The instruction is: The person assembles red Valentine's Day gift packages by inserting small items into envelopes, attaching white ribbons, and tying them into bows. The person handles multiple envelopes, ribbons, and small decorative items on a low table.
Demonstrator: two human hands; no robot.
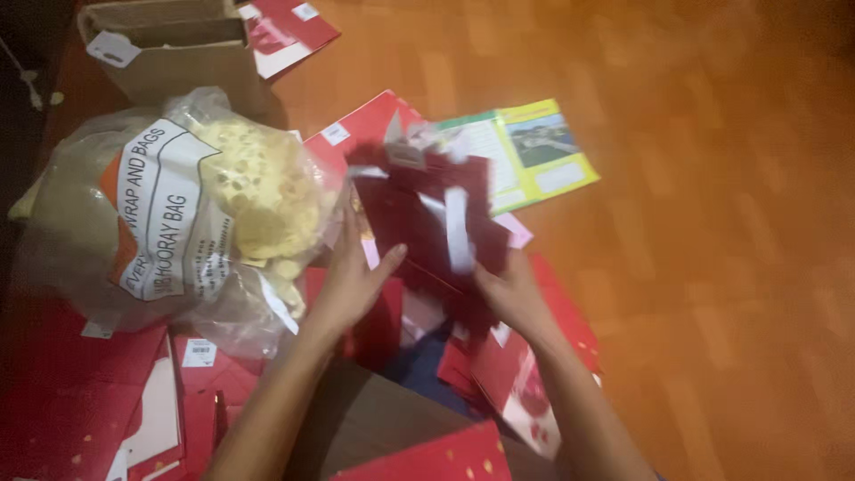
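Here we work on a wooden floor (695,267), with flat red cards (71,401) strewn across its left half and a big clear plastic bag (134,214) of pale yellow pieces sitting on them to our left. A brown cardboard box (169,44) stands behind that bag, and a green and yellow booklet (525,151) lies farther out, past our hands. Between our hands, raised above the floor, we hold a dark red folded card (419,223) with white strips on it; it is blurred, so we cannot tell its exact shape.

To handle this piece well, we judge it best to keep it steady with one hand while the other works the flaps, and to press creases against the fingers rather than in the air.

Our left hand (352,281) comes in from below, palm toward the card, thumb lifted along its left edge, grasping it. Our right hand (508,294) grips the lower right edge, fingers curled under, forearm angled up from the bottom right.
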